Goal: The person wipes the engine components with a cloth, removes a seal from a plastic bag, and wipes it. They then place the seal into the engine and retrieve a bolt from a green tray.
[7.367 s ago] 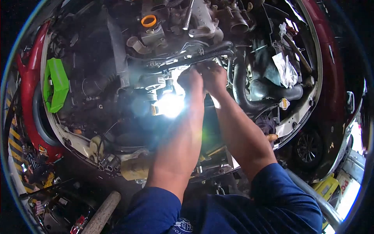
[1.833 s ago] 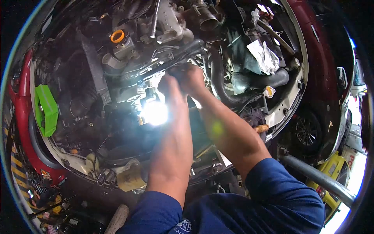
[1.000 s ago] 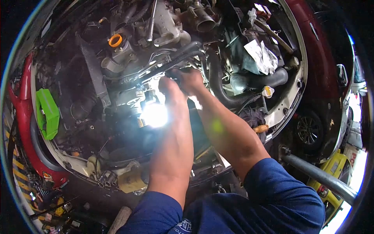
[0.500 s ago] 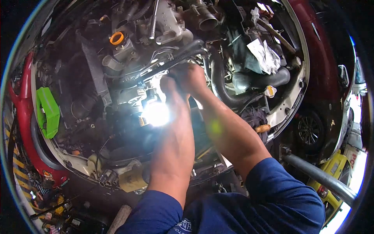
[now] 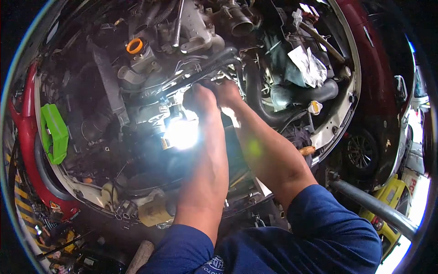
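Running up-right past both hands, corrugated hose (image 5: 207,72) (engine-side)

Person wears a dark blue short-sleeved shirt (image 5: 319,237); sleeves end above the elbows. A small white printed emblem (image 5: 213,266) sits at the chest. Forearms bare. Both hands ungloved; no watch or rings visible.

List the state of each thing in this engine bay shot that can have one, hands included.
Left hand: deep among the engine parts, grip hidden.
Right hand: beside the left, under the corrugated hose, grip hidden.
Work light: switched on, glaring.
Orange-ringed filler neck: looks uncapped.
Intake opening: open, nothing attached.
Yellow-white cap: on.
Crumpled sheet: lying on the right side of the bay.
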{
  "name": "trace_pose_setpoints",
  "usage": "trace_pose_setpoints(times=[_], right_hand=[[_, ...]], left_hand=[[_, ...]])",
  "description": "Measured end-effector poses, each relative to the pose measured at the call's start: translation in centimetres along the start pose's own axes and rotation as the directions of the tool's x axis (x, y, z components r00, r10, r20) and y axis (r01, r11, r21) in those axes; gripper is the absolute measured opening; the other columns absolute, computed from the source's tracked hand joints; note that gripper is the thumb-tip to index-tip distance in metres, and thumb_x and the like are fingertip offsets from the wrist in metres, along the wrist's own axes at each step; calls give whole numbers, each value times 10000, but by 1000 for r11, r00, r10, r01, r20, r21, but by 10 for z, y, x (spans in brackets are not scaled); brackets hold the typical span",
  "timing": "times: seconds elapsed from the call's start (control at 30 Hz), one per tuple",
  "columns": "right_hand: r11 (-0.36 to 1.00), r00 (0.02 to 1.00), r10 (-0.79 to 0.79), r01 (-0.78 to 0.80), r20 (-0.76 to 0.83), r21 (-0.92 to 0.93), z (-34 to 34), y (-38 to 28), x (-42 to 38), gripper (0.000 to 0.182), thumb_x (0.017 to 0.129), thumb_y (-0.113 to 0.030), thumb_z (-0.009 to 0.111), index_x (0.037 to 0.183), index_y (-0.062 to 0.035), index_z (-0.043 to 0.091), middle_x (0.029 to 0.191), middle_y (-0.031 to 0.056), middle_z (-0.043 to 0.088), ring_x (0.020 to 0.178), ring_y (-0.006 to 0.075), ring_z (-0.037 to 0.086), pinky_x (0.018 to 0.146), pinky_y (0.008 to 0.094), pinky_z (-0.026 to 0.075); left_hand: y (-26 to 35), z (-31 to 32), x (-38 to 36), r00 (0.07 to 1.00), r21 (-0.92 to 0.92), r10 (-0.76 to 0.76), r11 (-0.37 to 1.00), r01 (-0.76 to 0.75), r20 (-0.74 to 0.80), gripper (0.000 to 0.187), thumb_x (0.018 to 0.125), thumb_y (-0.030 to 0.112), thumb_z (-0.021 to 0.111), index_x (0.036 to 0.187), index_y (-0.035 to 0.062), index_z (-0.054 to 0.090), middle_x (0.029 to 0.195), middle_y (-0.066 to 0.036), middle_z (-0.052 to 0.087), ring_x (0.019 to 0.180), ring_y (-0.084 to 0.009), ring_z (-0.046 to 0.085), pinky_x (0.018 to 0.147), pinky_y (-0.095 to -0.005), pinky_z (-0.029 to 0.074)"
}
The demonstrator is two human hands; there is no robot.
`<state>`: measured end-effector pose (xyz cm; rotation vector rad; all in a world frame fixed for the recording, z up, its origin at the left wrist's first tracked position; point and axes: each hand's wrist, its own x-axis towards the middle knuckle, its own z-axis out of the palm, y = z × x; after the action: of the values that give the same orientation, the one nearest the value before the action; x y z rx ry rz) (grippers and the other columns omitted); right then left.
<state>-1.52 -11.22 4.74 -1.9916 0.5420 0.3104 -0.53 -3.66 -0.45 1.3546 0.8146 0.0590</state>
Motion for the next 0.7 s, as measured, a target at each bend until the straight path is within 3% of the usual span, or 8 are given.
trace_pose_setpoints(times=[0.03,0.07,0.17,0.23,0.33,0.43,0.53,0.7], right_hand=[[1000,1000,2,-2,-1,1,1,5,0,392,808,-379,686,932,-8,708,834,143,703,748,210,659,695,342,506],[996,998,-59,59,0,62,4,9,0,410,807,-386,689,945,0,703,858,155,701,773,212,661,702,347,506],[976,988,-148,155,-52,152,13,7,-5,405,805,-376,700,958,-1,701,878,157,699,795,207,662,710,351,506],[967,980,-166,184,-111,177,13,-2,-11,382,803,-359,709,956,-9,705,874,148,701,791,200,660,711,350,505],[991,992,-96,103,-79,87,11,-7,-13,310,814,-297,707,963,-26,710,839,120,703,755,178,650,700,332,505],[954,959,-252,269,-131,132,16,4,-4,256,833,-262,689,952,-37,716,816,101,702,722,175,638,681,333,502],[964,979,-192,202,-73,174,16,20,9,254,844,-265,675,930,-30,719,806,103,701,708,186,630,665,340,495],[990,986,-141,142,-93,6,18,21,13,295,826,-291,682,907,-10,716,794,116,699,697,174,629,665,333,494]], left_hand=[[8,-1,-5,990,238,137,961,-138,18,224,834,161,495,909,13,646,858,-138,664,776,-260,653,623,-343,537],[15,-2,-12,999,7,14,1000,-14,-37,234,838,151,482,895,5,655,838,-143,666,736,-267,654,611,-364,534],[-16,-16,8,998,-19,-3,1000,4,62,256,851,174,473,929,-2,641,857,-135,652,759,-260,646,611,-373,531],[1,-16,-19,970,-422,-195,874,239,146,260,863,200,477,951,14,636,884,-127,633,773,-252,634,643,-361,535],[-18,-14,4,980,182,151,968,-173,131,255,855,209,493,926,21,649,869,-129,640,771,-257,639,657,-366,534],[-21,-17,10,868,726,406,500,-472,284,251,847,217,508,902,28,662,853,-132,648,768,-262,644,671,-371,532],[-15,-18,4,824,845,417,201,-495,383,247,839,226,523,878,35,675,838,-135,656,766,-268,648,685,-375,531],[-27,-10,20,751,885,579,103,-454,318,226,800,218,560,754,42,695,773,-149,667,762,-305,658,668,-390,524]])
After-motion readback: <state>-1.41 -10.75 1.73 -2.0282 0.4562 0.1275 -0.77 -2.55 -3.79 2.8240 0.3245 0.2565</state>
